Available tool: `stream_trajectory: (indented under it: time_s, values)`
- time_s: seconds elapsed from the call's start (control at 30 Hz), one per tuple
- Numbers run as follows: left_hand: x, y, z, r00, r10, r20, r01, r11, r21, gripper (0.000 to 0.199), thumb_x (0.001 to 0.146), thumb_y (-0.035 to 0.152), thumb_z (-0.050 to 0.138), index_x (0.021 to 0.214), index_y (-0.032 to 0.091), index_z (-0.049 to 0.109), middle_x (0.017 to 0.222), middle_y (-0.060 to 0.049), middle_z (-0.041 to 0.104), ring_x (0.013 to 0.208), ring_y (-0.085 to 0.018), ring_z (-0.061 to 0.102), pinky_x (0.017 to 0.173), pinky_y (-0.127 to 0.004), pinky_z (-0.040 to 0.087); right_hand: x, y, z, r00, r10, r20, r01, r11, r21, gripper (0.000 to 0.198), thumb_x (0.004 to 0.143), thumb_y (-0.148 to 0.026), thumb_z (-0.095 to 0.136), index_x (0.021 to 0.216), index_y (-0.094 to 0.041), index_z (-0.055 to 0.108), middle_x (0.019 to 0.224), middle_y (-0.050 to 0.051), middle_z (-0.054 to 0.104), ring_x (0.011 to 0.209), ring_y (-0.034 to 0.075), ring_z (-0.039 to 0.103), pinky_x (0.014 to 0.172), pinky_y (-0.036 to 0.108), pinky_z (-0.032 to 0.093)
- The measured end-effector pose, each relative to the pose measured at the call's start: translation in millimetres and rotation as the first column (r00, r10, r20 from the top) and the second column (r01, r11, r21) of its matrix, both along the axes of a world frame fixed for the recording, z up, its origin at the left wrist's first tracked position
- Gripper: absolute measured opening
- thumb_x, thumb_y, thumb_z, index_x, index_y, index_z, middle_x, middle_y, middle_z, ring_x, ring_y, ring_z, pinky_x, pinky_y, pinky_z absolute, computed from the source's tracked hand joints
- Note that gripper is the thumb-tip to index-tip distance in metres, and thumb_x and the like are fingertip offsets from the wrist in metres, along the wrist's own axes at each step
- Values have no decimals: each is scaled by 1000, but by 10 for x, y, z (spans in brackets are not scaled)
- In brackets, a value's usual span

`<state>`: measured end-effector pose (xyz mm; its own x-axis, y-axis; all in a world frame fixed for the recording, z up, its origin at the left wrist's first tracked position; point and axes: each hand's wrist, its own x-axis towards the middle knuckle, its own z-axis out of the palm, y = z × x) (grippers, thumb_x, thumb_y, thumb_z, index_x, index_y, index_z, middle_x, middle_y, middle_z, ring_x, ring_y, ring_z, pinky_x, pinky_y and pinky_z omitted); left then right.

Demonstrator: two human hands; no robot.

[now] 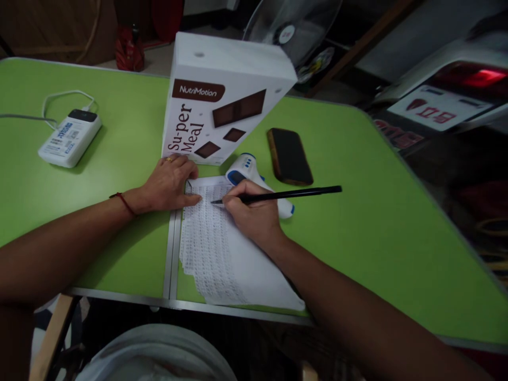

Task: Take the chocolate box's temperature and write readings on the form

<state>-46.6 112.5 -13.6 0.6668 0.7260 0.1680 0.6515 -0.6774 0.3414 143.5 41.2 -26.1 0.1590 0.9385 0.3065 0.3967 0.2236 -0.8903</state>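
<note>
My right hand (254, 211) is closed around a black pen (293, 195), whose tip points down at the written part of a sheet of paper (254, 270). Rows of small handwriting fill the sheet's left side; the right side is blank. My left hand (172, 182) lies flat with its fingers stretched out, the thumb over the paper's upper left edge and the fingers by the foot of a white box (230, 58). That box is marked "NutriMotion Su-per Meal". Partly behind my right hand lies a white and blue infrared thermometer (244, 165).
A smartphone (290, 157) lies right of the box. At the left, a white power bank (71, 138) has cables plugged in. The green folding table (381, 238) has a metal seam (171, 259). Behind it stands a fan (291, 32); a vehicle's tail (456, 100) is at right.
</note>
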Motion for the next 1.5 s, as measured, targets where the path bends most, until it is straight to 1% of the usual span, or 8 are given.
stream_trajectory:
  time_s: [0.1,0.23,0.43,0.6,0.8,0.97,1.13,1.5]
  values:
    - [7,-9,18,1000,12,-20,-12,1000,-7,37,75,41,72,99,18,57,108,-11,63,110,-32,56,99,-46,42,6,3,-23,1000,-12,-2,12,1000,15,12,62,-20,57,52,-23,50,49,-5,49,49,11,42,47,27,37]
    - [14,-20,27,999,21,-36,-22,1000,-19,37,74,40,73,100,17,58,110,-11,63,110,-32,56,97,-46,43,13,-1,-28,999,38,19,-38,999,9,11,63,-20,57,54,-23,51,50,-4,50,50,11,44,48,27,37]
    - [0,-4,-14,1000,2,-24,-2,1000,5,39,75,44,72,101,18,58,112,-11,63,108,-30,56,96,-45,44,22,1,-56,997,60,38,-60,998,-4,12,63,-22,57,54,-23,49,49,-5,48,49,11,42,47,26,35]
    - [-3,-59,-8,998,23,-63,-23,1000,-2,41,77,46,73,104,17,60,112,-11,64,110,-30,57,98,-44,45,24,-13,-112,994,81,67,-85,995,61,12,65,-22,56,56,-24,48,50,-5,50,49,12,44,48,26,35]
    - [-12,-114,17,994,34,-100,-35,999,-10,42,80,48,73,106,17,61,114,-11,65,112,-30,57,100,-43,45,18,26,-157,987,135,86,-141,987,76,14,67,-24,55,55,-25,47,49,-4,51,48,13,45,48,28,35]
    - [-22,-95,-4,993,38,-112,-37,999,6,41,81,46,71,108,17,61,115,-11,64,114,-31,56,101,-43,44,-16,47,-161,992,83,95,-88,995,53,13,65,-27,53,54,-25,46,50,-3,48,52,14,44,51,29,34]
    - [-30,-36,-62,994,25,-110,-21,999,38,41,82,47,70,109,18,61,116,-11,64,114,-30,56,102,-43,43,-40,73,-177,994,56,90,-57,998,9,18,67,-33,54,53,-25,45,49,-3,44,52,15,40,52,31,31]
    - [-50,2,-25,991,9,-133,-3,999,46,41,84,46,66,112,17,60,117,-12,63,116,-30,55,101,-42,44,-73,155,-254,996,25,90,-28,999,32,17,67,-30,52,53,-24,43,49,-3,41,54,15,36,54,31,31]
